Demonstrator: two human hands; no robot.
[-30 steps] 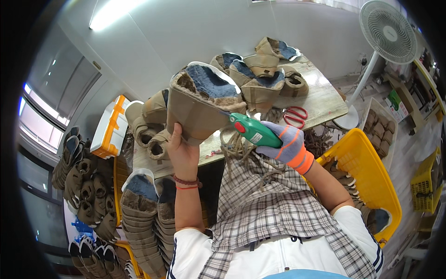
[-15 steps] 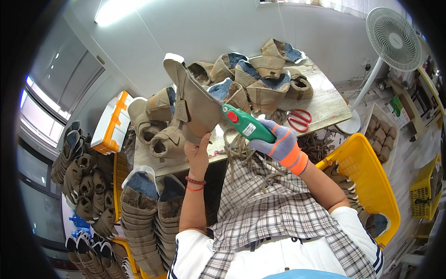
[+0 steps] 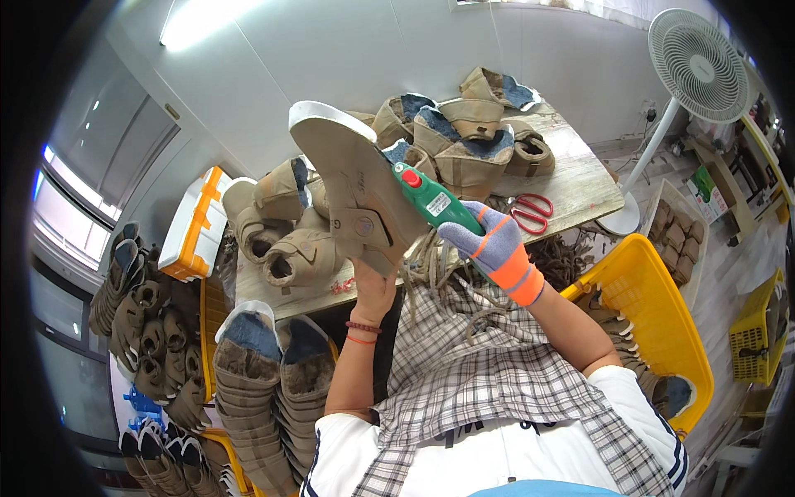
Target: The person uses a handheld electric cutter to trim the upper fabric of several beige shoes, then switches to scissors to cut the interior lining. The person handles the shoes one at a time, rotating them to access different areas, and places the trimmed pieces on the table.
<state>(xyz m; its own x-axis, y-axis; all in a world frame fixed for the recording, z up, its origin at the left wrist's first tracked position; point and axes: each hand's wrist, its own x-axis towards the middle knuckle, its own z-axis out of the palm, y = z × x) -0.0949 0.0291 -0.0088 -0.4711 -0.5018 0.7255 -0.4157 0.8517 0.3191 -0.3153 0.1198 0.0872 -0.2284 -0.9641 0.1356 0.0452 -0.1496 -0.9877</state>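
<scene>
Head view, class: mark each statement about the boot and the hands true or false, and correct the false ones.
1. The left hand holds up a tan boot with its sole showing. True.
2. The right hand is bare. False: it wears a grey and orange glove.
3. The right hand grips a green tool whose tip is at the boot. True.
4. The red scissors lie in the yellow crate. False: they lie on the wooden table.
5. The white fan stands at the person's left. False: it is at the right.
</scene>
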